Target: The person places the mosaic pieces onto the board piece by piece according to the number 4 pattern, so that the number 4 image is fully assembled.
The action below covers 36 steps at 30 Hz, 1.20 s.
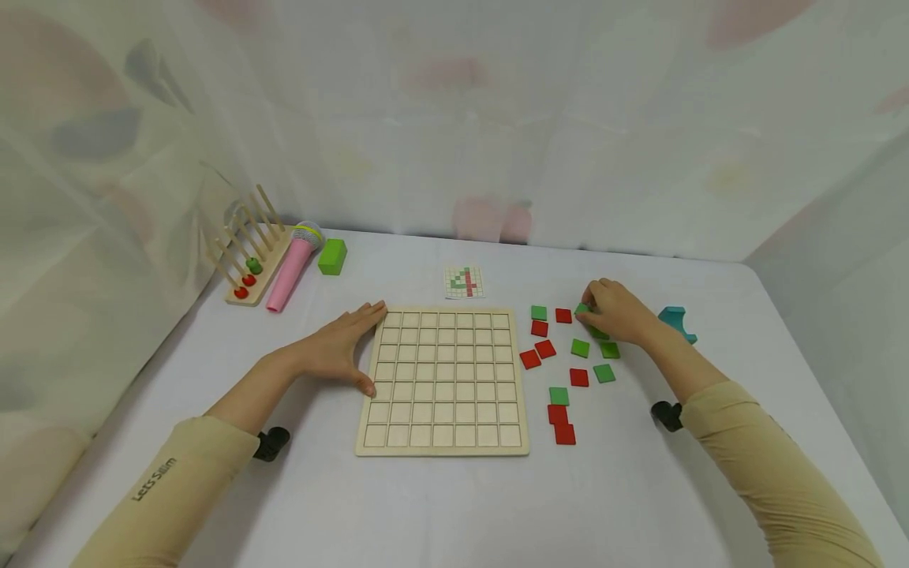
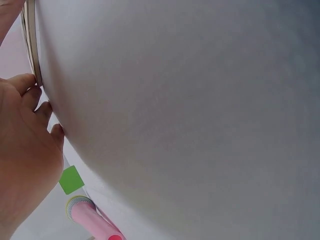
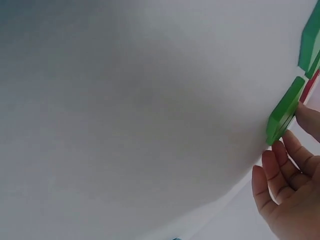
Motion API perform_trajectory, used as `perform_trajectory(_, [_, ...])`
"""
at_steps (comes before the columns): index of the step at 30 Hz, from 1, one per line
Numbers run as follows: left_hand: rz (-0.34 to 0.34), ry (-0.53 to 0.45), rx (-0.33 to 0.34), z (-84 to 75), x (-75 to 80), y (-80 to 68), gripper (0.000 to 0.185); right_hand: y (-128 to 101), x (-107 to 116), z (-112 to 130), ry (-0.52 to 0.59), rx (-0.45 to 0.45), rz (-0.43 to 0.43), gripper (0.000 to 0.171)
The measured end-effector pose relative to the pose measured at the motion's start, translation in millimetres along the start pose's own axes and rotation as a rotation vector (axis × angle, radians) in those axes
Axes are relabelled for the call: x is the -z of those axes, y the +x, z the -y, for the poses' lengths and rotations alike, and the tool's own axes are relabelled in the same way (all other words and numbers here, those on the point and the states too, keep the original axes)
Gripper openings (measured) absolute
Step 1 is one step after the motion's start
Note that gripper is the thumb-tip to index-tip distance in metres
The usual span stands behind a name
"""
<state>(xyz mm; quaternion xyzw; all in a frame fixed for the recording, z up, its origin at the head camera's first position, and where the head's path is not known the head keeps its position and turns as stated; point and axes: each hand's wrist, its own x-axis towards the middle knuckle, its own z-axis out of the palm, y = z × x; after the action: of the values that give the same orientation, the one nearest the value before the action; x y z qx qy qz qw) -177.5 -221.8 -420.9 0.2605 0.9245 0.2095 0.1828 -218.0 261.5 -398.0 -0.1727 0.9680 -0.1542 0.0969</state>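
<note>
My left hand (image 1: 339, 341) rests at the left edge of a pale wooden grid board (image 1: 446, 451), thumb and fingers spread along its rim. In the left wrist view, its fingertips touch the tablecloth and the board's edge. To the right of the board, my right hand (image 1: 619, 310) pinches a small square green tile (image 1: 581, 308) between thumb and fingers, low over the table. More green tiles (image 1: 580, 348) and several red tiles (image 1: 578, 378) lie scattered around it. The right wrist view has a green tile (image 3: 285, 111) at the thumb and fingertips.
Behind the board lies a small pattern card (image 1: 465, 282). At the back left are a pegged wooden rack (image 1: 248, 293), a pink toy microphone (image 1: 289, 272) and a green block (image 1: 332, 257). A teal curved block (image 1: 677, 322) sits beyond the right wrist.
</note>
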Motion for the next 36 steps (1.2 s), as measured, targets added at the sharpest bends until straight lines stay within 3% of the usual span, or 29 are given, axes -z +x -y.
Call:
perform_trajectory(11, [-0.005,0.009,-0.011,-1.1,1.2,-0.7,0.142,3.2,6.6,6.7,0.088,-0.069,0.025,0.027])
perform_trajectory(21, [-0.014,0.014,-0.014,-0.2,1.4,-2.0,0.14,17.5,12.4,8.8,0.208,-0.049,-0.045,0.015])
perform_trajectory(28, [-0.019,0.023,-0.014,1.7,0.2,-1.1,0.139,31.9,10.1,29.9,0.296,-0.068,-0.108,0.02])
perform_trajectory(36, [-0.015,0.017,-0.013,-0.6,-0.6,-0.7,0.14,47.4,4.8,60.4,0.392,-0.019,-0.082,0.017])
